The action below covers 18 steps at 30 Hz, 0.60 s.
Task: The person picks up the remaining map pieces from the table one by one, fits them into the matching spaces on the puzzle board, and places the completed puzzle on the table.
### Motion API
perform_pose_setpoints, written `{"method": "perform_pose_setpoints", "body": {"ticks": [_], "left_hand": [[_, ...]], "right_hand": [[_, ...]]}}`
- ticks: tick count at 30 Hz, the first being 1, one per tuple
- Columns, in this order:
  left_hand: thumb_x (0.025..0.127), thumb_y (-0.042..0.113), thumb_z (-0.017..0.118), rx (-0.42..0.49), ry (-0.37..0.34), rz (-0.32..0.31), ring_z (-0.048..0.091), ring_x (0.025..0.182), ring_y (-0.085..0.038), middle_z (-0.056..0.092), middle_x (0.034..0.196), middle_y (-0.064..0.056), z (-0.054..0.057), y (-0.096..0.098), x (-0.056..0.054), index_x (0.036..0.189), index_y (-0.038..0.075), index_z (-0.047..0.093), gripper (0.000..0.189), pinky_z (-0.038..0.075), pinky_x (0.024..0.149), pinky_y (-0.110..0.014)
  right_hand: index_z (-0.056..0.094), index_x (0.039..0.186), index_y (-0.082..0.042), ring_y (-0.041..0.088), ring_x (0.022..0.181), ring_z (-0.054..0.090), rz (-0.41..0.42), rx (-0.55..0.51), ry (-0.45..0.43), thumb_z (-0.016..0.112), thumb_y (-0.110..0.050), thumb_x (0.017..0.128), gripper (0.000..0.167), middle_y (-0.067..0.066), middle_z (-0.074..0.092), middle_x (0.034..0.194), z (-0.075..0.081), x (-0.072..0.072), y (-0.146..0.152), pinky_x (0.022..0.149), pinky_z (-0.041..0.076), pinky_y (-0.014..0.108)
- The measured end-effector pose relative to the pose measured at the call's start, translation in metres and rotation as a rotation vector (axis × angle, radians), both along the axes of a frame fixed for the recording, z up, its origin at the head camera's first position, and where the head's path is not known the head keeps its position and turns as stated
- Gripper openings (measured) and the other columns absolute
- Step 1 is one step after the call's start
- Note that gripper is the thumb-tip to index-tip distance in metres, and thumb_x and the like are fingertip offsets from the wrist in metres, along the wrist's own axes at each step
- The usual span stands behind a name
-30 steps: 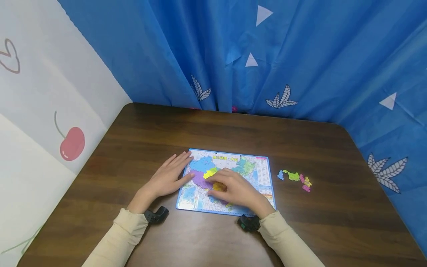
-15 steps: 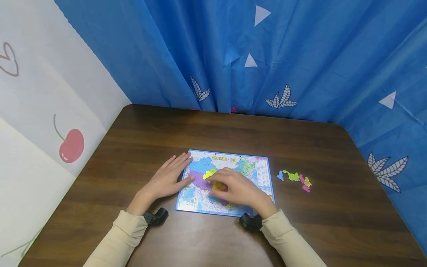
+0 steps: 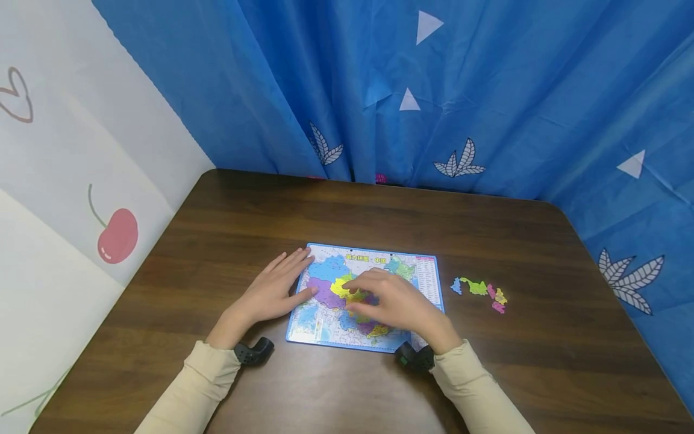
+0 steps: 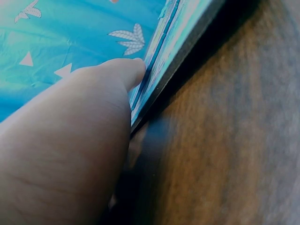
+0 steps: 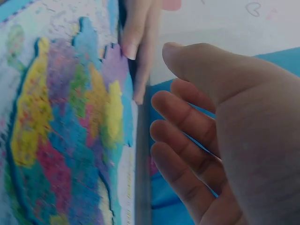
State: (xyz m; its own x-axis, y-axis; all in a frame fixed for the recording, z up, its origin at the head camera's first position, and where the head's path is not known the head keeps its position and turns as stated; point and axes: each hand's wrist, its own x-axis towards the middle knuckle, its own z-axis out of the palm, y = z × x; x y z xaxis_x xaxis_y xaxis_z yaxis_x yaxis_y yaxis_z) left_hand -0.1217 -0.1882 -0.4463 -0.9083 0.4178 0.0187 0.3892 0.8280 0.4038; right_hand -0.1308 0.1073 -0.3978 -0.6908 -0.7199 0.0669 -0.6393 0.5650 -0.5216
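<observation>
A magnetic map puzzle board [image 3: 336, 342] with a blue rim lies on the table, bearing fitted pieces such as a blue one [image 3: 328, 265], a purple one [image 3: 325, 292] and a yellow one [image 3: 340, 287]. Along its left side rests my left hand [image 3: 271, 289], fingers stretched toward the top corner and thumb over the board's edge. My right hand [image 3: 398, 301] hovers over the middle and right of the map, hiding part of it. In the right wrist view its thumb [image 5: 187, 58] and loosely bent fingers stand apart with nothing between them.
Right of the board lies a cluster of loose puzzle pieces: blue [image 3: 456, 286], green [image 3: 477, 287], yellow [image 3: 500, 295] and pink [image 3: 498, 307]. A blue curtain [image 3: 347, 90] hangs behind the brown table [image 3: 244, 205], and a white printed wall [image 3: 65, 150] stands at the left.
My right hand has drawn slightly right over the board, uncovering more of the map's lower middle. The left hand and the loose pieces have stayed in place.
</observation>
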Motion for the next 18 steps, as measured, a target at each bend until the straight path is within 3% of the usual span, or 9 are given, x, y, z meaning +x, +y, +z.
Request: {"method": "perform_pose_setpoints", "body": {"ticks": [7,18], "left_hand": [[0.100,0.059,0.053,-0.004,0.002,-0.002,0.019,0.160,-0.025,0.026,0.170,-0.006,-0.001,-0.001,0.000,0.160,0.013,0.038,0.078,0.012,0.130,-0.048],[0.099,0.059,0.055,0.008,0.001,-0.005,0.020,0.159,-0.026,0.027,0.170,-0.007,0.000,0.000,0.000,0.160,0.012,0.039,0.078,0.013,0.130,-0.049]], "right_hand": [[0.075,0.124,-0.020,0.010,0.114,0.067,-0.017,-0.014,-0.022,0.080,-0.037,0.091,0.039,-0.008,0.075,0.120,0.012,-0.001,0.008,0.101,0.057,0.040],[0.074,0.127,-0.018,0.016,0.104,0.070,-0.042,-0.048,-0.071,0.081,-0.034,0.090,0.041,-0.007,0.075,0.117,0.020,-0.004,0.019,0.089,0.062,0.038]]}}
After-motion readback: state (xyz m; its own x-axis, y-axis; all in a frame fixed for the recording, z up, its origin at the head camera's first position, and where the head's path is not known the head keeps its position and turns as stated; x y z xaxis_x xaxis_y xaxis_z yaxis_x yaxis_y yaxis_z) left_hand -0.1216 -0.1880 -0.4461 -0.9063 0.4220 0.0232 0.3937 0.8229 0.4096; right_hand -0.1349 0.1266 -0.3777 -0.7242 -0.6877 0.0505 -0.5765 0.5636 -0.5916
